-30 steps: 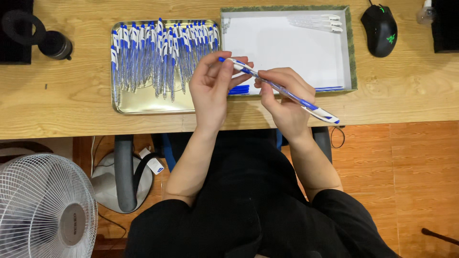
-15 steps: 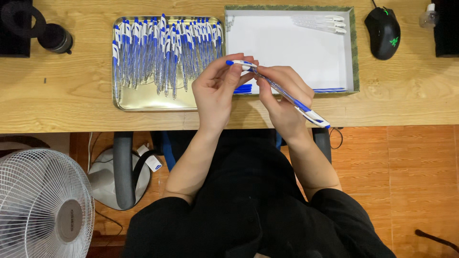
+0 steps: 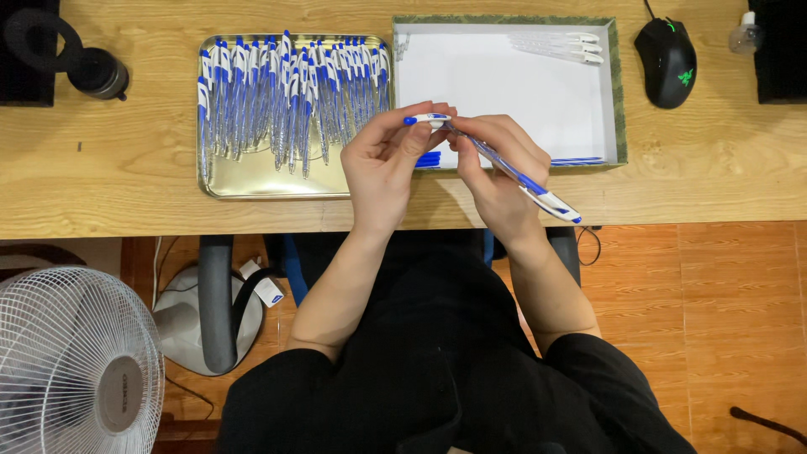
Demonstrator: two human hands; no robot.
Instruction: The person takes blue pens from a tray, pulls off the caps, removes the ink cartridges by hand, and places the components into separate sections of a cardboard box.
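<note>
Currently: right hand [image 3: 496,168] grips blue-white pen [image 3: 513,172] barrel; left hand [image 3: 382,164] fingers pinch cap end. Keep parts coaxial, steady over surface [image 3: 126,168].

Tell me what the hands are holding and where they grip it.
A blue-and-white pen: left hand pinches its upper tip, right hand grips the barrel's middle.
</note>
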